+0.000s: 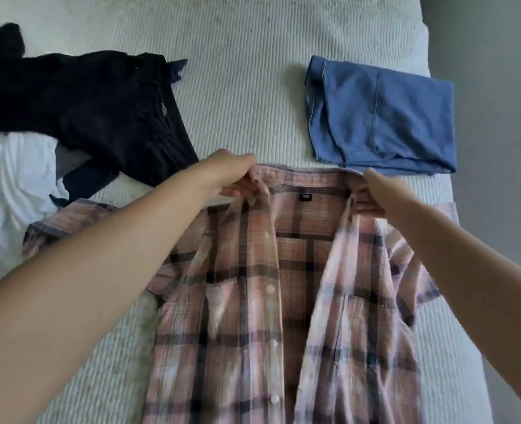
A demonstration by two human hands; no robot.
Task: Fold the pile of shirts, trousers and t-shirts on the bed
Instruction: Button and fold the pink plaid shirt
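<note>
A pink plaid button shirt [283, 301] lies front up and unbuttoned on the bed, its collar away from me. My left hand [231, 175] pinches the collar at its left end. At the right end of the collar my right hand [384, 191] grips the fabric. The lower shirt looks blurred. A pile of unfolded clothes sits at the left: black trousers [100, 111] on top, a white garment [17, 179] under them and a dark blue piece [84, 182] beside it. A folded blue t-shirt [381, 117] lies at the back right.
The white ribbed bedcover [247, 87] stretches between the pile and the folded t-shirt. The bed's right edge [467, 240] runs close to the shirt's right sleeve, with grey floor beyond it.
</note>
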